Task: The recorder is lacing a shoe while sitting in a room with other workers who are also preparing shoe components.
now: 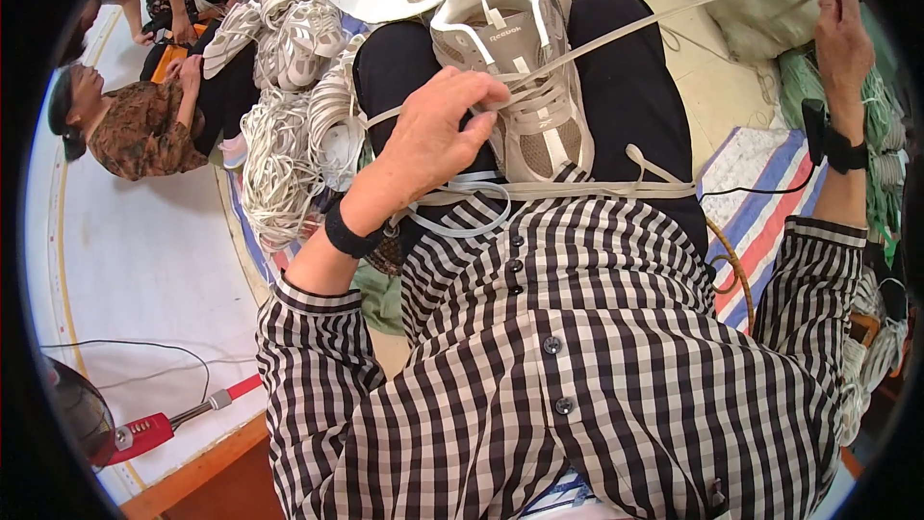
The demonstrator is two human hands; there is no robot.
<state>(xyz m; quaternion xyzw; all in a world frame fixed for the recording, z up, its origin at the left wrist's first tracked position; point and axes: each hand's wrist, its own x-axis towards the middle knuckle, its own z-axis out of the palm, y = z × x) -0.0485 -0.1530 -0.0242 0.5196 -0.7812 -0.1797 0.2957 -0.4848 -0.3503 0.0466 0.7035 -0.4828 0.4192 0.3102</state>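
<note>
A beige and white sneaker (525,67) rests on my lap, toe toward me, partly laced with a flat beige shoelace (664,21). My left hand (438,125) presses on the shoe's left side, fingers curled over the laces near the eyelets. My right hand (842,34) is raised far to the right and pinches the lace's free end, pulling it taut from the shoe. More lace loops lie across my lap below the shoe. Both wrists wear black bands.
A pile of white laces (279,164) and several similar sneakers (289,34) lie left of my legs. Another person in a patterned top (135,125) sits at the far left. A striped mat (770,202) and green bundles (799,77) are on the right; a red tool (144,431) sits lower left.
</note>
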